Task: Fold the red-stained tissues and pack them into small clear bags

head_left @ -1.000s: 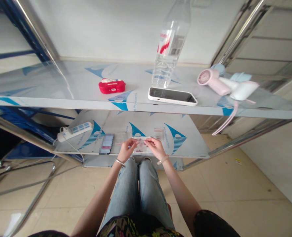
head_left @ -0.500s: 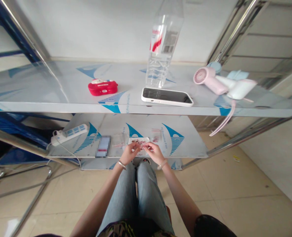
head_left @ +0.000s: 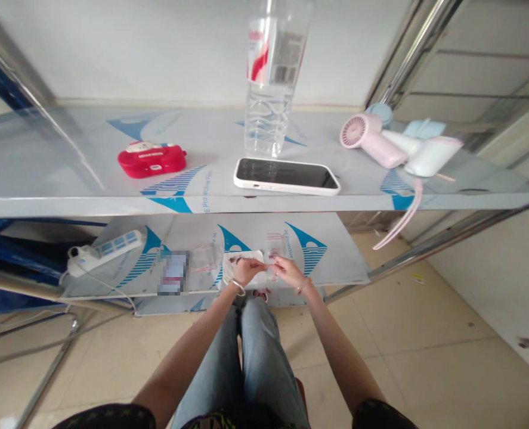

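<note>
My left hand (head_left: 247,271) and my right hand (head_left: 288,272) meet fingertip to fingertip over the lower shelf (head_left: 336,271). Both are closed in a pinch, and a small pinkish item, too tiny to name, seems to sit between them. Beneath my left hand lies a white sheet (head_left: 231,260) with small dark red pieces on it. A clear plastic bag (head_left: 275,243) with thin pink lines lies just beyond my right hand. Another clear bag (head_left: 203,257) rests to the left of the sheet.
A blurred-out phone (head_left: 173,273) and a white power strip (head_left: 107,251) lie left on the lower shelf. The upper shelf (head_left: 219,202) overhangs it, holding a red case (head_left: 151,161), a water bottle (head_left: 271,89), a phone (head_left: 286,175) and a pink handheld fan (head_left: 371,140).
My hands have shifted right relative to the white sheet, toward the clear bag, still pinched together. The camera view has also moved slightly.
</note>
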The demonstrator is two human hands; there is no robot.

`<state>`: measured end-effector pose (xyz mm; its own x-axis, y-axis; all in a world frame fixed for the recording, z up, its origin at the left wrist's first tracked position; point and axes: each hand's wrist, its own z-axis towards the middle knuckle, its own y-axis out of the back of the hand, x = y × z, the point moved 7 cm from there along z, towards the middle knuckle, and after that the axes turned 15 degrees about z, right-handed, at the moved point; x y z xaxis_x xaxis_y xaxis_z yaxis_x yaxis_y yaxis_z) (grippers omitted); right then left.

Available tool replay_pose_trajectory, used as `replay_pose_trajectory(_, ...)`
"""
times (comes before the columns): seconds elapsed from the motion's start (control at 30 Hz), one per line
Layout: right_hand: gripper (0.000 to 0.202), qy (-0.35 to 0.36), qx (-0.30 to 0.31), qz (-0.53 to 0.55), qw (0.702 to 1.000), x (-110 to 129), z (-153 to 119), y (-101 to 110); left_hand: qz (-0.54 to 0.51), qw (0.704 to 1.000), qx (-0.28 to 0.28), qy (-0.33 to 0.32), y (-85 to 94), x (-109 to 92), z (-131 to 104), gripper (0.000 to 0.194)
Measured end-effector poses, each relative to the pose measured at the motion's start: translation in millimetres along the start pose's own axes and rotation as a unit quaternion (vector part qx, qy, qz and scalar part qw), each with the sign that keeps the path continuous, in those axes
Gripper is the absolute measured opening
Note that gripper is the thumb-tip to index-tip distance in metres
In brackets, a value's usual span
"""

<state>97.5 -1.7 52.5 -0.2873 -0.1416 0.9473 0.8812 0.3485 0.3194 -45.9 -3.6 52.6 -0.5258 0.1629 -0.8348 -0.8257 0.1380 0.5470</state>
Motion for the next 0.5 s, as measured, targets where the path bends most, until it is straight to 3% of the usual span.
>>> replay_pose_trajectory(0.17, 0.015, -0.018, -0.057, 0.006, 0.998, -49.1, 34.2, 24.2, 0.046, 0.997, 0.002, 0.055, -22.9, 24.5, 46.7, 0.01)
replay_pose_trajectory(0.33, 0.015, 0.003, -0.157, -0.042, 0.987, -76.5, 66.2, 43.5, 0.053, 0.995, 0.008, 0.089, -35.4, 36.5, 86.8, 0.008)
replay_pose_trajectory(0.5, 0.022, 0.001, -0.2, -0.08, 0.977, -87.6, 87.8, 54.7, 0.04, 0.994, -0.013, 0.103, -35.5, 51.7, 94.9, 0.028)
